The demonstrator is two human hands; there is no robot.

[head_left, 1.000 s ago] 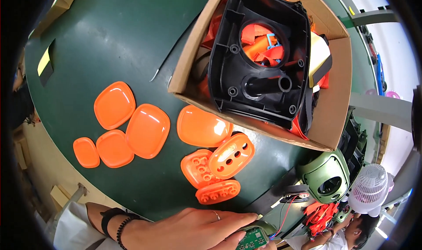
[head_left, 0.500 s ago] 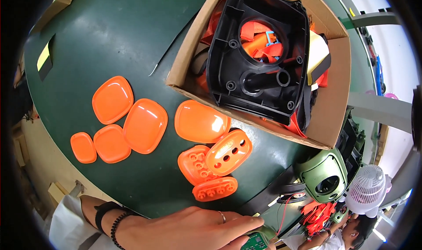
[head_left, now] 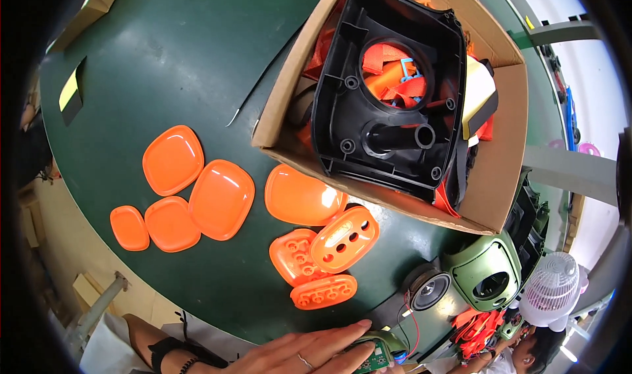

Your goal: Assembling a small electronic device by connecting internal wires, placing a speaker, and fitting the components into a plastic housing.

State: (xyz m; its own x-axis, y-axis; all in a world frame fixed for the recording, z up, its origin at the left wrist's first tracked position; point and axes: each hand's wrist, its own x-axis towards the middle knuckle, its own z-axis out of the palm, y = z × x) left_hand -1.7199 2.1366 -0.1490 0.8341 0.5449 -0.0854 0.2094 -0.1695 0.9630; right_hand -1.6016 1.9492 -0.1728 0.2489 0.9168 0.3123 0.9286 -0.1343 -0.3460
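Left to right on the counter (head_left: 217, 285): four orange lids (head_left: 222, 199), between 8 and 9 o'clock. At 6 o'clock, the left hand (head_left: 293, 353), fingers closed about a green shell (head_left: 390, 340), which lies between 5 and 6 with a circuit board (head_left: 375, 362) in it. The right hand is too cut off by the lower edge for its state to be told. Between 4 and 5: a speaker (head_left: 431, 290), its red wire (head_left: 417, 328) running toward the shell. Sound handling favours gripping the rim, fingertips off the board, wire slack.

Workshop, circuit board (head_left: 376, 360), speaker (head_left: 431, 291), plastic housing (head_left: 482, 261)
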